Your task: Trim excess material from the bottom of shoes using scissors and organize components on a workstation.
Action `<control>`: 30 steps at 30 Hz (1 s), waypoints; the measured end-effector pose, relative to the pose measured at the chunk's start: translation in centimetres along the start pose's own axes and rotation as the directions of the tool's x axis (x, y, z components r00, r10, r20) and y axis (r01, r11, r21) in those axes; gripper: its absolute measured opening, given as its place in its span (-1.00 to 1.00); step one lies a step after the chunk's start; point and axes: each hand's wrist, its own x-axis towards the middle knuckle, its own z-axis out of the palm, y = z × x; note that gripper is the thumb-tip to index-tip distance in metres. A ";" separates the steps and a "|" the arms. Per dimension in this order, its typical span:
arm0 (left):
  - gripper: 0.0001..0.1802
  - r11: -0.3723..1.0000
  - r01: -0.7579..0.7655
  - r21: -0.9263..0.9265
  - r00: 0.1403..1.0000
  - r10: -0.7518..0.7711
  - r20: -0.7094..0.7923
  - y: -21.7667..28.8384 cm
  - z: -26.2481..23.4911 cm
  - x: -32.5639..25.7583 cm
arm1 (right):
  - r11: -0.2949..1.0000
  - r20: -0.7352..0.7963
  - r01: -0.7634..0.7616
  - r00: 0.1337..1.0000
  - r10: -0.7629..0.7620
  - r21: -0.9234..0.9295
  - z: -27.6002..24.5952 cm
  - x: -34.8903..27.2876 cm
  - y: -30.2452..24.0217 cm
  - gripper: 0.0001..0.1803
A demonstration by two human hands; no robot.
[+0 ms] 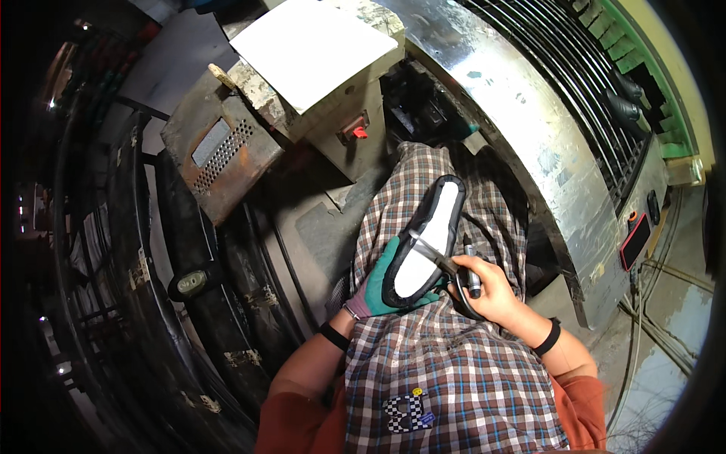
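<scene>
A black shoe upper with a white sole side [416,274] lies tilted over my lap, its bottom facing up. My left hand [374,293], in a green and mauve glove, is closed around its wider end from the left and below. In my bare right hand [490,290] is a pair of scissors [428,244] with dark handles, their metal blades crossing the white sole. A dark marker-like stick [470,261] also sits in the right hand, pointing away from me. A brown checked apron [439,356] covers my lap beneath the shoe.
Ahead stands a metal stand with a white sheet [314,53] and a red switch [358,133]. A curved metal ledge [522,113] borders rollers carrying dark shoes [624,106] on the right. A red-edged phone-like device [634,242] lies right; dark rails [189,280] run left.
</scene>
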 end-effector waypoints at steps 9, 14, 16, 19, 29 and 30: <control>-0.23 -0.140 -0.050 0.989 0.997 0.054 0.058 4.1 6.3 -2.5 | 0.250 -0.003 -0.183 0.801 0.598 0.951 -5.1 0.9 2.9 -0.59; -0.25 -0.598 0.108 0.794 0.665 0.637 0.389 3.0 4.7 -0.6 | 0.792 0.002 -0.360 0.911 0.413 0.492 -0.8 -2.0 3.7 -0.44; -0.21 0.578 -0.318 0.751 0.813 0.574 -0.097 1.3 0.7 -1.0 | 0.633 0.014 -0.395 0.855 0.518 0.666 0.5 -2.3 3.7 -0.46; -0.16 0.557 -0.248 0.792 0.817 0.559 -0.138 -4.0 3.3 -0.8 | 0.619 0.047 -0.344 0.895 0.444 0.706 -0.2 -0.8 1.6 -0.41; -0.66 0.758 -0.567 0.322 0.726 0.645 -0.239 -2.9 3.8 -5.6 | 0.815 0.176 -0.196 0.977 0.117 0.545 2.6 3.8 -0.8 -0.49; -0.65 0.656 -0.655 0.375 0.646 0.744 -0.174 -2.9 4.0 -7.2 | 0.770 0.175 -0.205 0.977 0.123 0.605 2.6 3.9 -1.0 -0.49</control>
